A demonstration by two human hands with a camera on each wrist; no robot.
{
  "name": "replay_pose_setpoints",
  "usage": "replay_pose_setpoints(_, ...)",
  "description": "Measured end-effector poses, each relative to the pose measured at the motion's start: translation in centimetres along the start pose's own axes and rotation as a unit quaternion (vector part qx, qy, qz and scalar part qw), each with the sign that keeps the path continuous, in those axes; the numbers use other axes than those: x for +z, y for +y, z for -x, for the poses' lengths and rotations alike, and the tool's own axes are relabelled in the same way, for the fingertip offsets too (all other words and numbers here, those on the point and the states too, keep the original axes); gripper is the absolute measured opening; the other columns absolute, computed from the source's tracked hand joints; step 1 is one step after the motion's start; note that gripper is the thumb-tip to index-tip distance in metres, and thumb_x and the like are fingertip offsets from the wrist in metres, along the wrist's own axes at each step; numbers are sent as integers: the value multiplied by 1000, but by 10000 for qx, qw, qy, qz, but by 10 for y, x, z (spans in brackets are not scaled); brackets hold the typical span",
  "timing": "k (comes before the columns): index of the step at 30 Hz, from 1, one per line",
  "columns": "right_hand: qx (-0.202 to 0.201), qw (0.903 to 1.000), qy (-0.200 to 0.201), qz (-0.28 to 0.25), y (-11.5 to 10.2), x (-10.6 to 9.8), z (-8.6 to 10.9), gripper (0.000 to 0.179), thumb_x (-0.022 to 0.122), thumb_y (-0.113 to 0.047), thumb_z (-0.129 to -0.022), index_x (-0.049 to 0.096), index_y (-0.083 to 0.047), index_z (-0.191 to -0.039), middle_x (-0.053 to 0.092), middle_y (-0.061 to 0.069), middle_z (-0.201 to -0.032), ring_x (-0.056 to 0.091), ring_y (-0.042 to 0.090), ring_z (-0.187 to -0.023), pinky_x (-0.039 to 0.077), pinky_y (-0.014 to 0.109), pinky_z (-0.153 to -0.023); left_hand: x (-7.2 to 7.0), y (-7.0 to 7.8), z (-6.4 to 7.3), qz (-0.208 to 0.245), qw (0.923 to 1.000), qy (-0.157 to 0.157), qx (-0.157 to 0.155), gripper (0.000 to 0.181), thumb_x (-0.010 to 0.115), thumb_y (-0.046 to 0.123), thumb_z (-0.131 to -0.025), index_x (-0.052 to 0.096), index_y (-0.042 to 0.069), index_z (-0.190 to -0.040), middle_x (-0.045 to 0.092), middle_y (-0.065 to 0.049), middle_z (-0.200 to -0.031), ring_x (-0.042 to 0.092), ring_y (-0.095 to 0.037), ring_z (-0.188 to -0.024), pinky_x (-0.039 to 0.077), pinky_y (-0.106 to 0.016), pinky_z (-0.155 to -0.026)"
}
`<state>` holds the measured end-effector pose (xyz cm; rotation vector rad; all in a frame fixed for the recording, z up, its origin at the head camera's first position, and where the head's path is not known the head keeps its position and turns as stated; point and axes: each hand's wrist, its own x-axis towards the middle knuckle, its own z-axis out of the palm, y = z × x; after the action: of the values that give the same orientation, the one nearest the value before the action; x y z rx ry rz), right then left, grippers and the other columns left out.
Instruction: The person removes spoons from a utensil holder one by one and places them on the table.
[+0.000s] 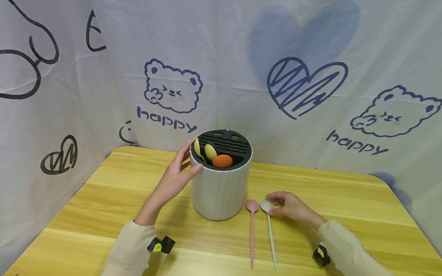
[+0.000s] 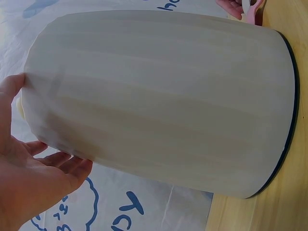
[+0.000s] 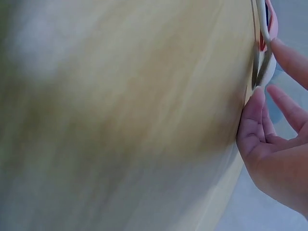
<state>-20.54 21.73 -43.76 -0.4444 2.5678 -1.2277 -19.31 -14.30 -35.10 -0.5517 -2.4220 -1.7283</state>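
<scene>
A white ribbed utensil holder (image 1: 219,193) with a black slotted top stands upright on the table. My left hand (image 1: 174,178) rests on its left side, thumb at the near rim and fingers spread along the wall, as the left wrist view also shows. Heads of two yellow spoons (image 1: 210,152) and an orange spoon (image 1: 222,161) stick up from the top's large opening. Right of the holder, a pink spoon (image 1: 252,230) and a white spoon (image 1: 271,234) lie side by side. My right hand (image 1: 291,207) pinches the white spoon's head between thumb and fingertips.
The wooden table (image 1: 345,199) has rounded far corners. Behind it and along the left hangs a pale cloth (image 1: 235,103) printed with bears, hearts and writing. Each sleeve has a small black device (image 1: 322,256) at the wrist.
</scene>
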Motion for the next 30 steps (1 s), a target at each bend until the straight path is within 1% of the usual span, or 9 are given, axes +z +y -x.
replay_pose_setpoints(5,-54,10000,23,-75,2,-1,1,48,78,-6,-79,60,8,-121,63,15,-114,57,23,-95,50,34,-83,1,0,0,-3,10000,6,-21,72,58,26,-97,19,9,-154,21,-13,-158,27,-31,-141,28,-47,-112)
replay_pose_setpoints(13,-34,9996,-48,-281,2,-6,7,43,71,-10,-87,58,10,-123,62,17,-115,56,22,-94,49,27,-74,1,1,1,24,10000,-19,-44,71,57,25,-97,18,8,-154,21,-15,-157,26,-32,-141,27,-48,-112)
replay_pose_setpoints(17,57,9995,-44,-297,-3,-12,11,43,67,-10,-89,57,10,-125,61,20,-116,56,24,-95,52,29,-69,1,1,1,6,10000,0,-35,71,57,25,-97,18,8,-154,21,-16,-157,26,-33,-141,27,-48,-112)
replay_pose_setpoints(20,177,9995,76,-241,-13,-18,14,42,64,-11,-92,56,8,-127,59,23,-119,58,27,-98,54,32,-68,1,2,1,-4,10000,-8,-26,71,57,25,-97,18,8,-154,21,-16,-157,26,-33,-141,27,-48,-112)
replay_pose_setpoints(23,132,9995,228,-150,-27,-26,16,41,62,-14,-94,55,7,-129,58,22,-121,58,29,-102,55,36,-72,1,2,1,-13,10000,-6,-26,71,57,25,-97,18,8,-154,21,-16,-157,26,-33,-141,27,-48,-112)
replay_pose_setpoints(27,-119,9993,307,-194,-47,-35,17,42,59,-17,-97,54,7,-131,62,19,-116,58,26,-100,55,41,-76,1,1,1,-31,10000,6,-21,71,57,26,-97,18,8,-154,21,-16,-157,26,-33,-141,27,-48,-112)
replay_pose_setpoints(29,-257,9989,324,-225,-56,-38,19,41,59,-19,-97,55,6,-130,63,18,-114,58,25,-99,55,41,-76,1,1,1,-40,10000,3,-16,71,57,26,-97,18,8,-154,21,-16,-157,26,-33,-141,28,-48,-112)
replay_pose_setpoints(30,-343,9986,350,-218,-60,-40,19,41,59,-19,-97,56,6,-130,63,18,-115,59,25,-100,55,39,-76,1,1,1,-40,10000,4,-11,71,57,26,-97,18,8,-154,21,-16,-157,26,-33,-141,28,-48,-112)
